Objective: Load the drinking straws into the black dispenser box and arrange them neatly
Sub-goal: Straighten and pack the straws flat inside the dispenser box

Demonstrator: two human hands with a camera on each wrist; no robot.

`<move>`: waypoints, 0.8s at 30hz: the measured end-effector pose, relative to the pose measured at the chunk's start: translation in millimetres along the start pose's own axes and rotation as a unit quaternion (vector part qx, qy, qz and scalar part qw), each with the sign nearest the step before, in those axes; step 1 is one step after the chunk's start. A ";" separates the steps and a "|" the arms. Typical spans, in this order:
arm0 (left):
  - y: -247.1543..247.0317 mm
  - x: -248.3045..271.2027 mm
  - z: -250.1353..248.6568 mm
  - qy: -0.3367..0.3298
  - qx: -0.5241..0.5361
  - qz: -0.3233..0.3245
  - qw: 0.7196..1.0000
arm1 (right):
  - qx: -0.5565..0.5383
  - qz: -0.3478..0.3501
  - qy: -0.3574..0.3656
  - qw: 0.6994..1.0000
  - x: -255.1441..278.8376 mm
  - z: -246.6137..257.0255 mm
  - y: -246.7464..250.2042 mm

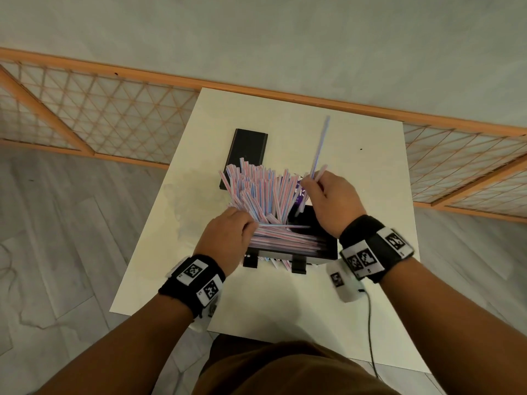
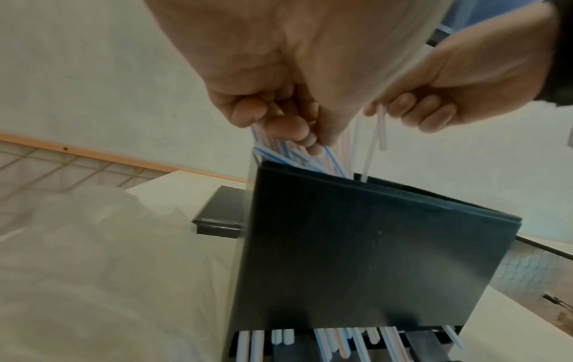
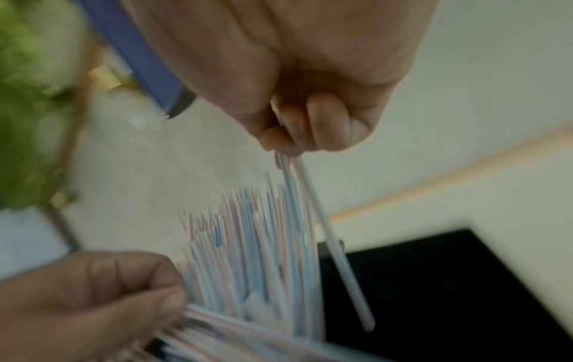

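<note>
The black dispenser box (image 1: 322, 246) stands open-topped near the front of the white table (image 1: 356, 166). Striped straws (image 1: 285, 238) lie across its inside, and a fanned bunch of straws (image 1: 256, 189) leans up and away from it. My left hand (image 1: 242, 223) grips the base of that bunch at the box's left end; its curled fingers (image 2: 279, 122) are wrapped around the straws. My right hand (image 1: 310, 181) pinches a pair of straws (image 1: 320, 146) above the box's right end. In the right wrist view those pinched straws (image 3: 325, 232) hang down toward the box (image 3: 434, 281). More straw ends (image 2: 341, 343) show in the slot at the box's foot.
A flat black lid (image 1: 245, 155) lies on the table behind the box. A crumpled clear plastic wrapper (image 2: 93, 245) sits to the box's left. An orange-framed lattice screen (image 1: 99, 118) runs behind the table. A black cable (image 1: 370, 323) trails from my right wrist over the table's front.
</note>
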State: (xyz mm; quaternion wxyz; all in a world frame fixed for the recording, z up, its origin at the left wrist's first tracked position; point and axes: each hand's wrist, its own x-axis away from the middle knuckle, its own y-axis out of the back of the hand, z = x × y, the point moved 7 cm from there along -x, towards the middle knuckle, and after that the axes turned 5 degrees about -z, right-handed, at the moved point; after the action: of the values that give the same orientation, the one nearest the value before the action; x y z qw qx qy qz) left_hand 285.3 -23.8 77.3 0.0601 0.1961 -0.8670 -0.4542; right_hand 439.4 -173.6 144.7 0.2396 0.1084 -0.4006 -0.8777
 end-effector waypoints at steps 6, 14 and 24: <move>6.2 1.4 20.0 0.047 0.034 0.010 0.998 | 0.219 0.219 0.175 0.935 20.4 37.1 -13.3; 18.2 15.6 31.9 0.142 0.114 -0.022 0.983 | 0.391 0.306 0.185 0.848 33.1 14.0 -96.5; 15.0 19.4 7.8 0.054 0.067 -0.072 0.994 | 0.196 0.285 0.133 0.929 29.4 7.0 -79.0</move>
State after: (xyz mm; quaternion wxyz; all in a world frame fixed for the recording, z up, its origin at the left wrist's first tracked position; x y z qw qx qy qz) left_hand 261.0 -17.9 83.5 0.0604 0.2861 -0.8745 -0.3869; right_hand 385.0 -139.4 89.7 0.5044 0.1503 -0.5428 -0.6544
